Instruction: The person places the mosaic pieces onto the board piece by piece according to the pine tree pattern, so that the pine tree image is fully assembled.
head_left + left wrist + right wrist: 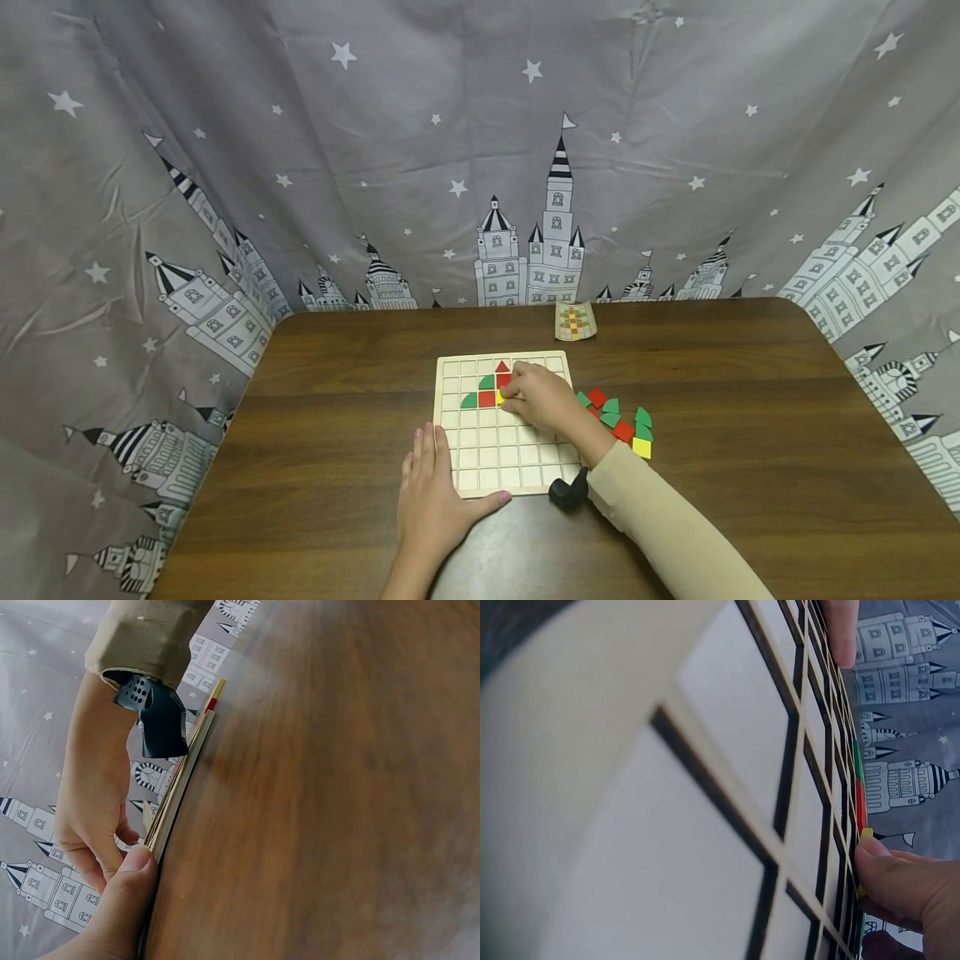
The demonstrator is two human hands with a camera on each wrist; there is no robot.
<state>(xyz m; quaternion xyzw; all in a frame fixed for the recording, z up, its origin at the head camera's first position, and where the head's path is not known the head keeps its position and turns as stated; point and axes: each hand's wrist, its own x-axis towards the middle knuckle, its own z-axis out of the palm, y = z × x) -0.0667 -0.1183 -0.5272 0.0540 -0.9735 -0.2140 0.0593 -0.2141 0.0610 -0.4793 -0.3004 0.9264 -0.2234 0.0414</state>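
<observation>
Mid-frame, a yellow piece (500, 398) is being pinched by the right hand (538, 398); lower centre, the gridded board (477, 458) is touched by the left hand (431, 504), fingers outstretched.

Can read no text, label, brand or number anywhere. Too small to make out any lettering on the card (575, 322).
</observation>
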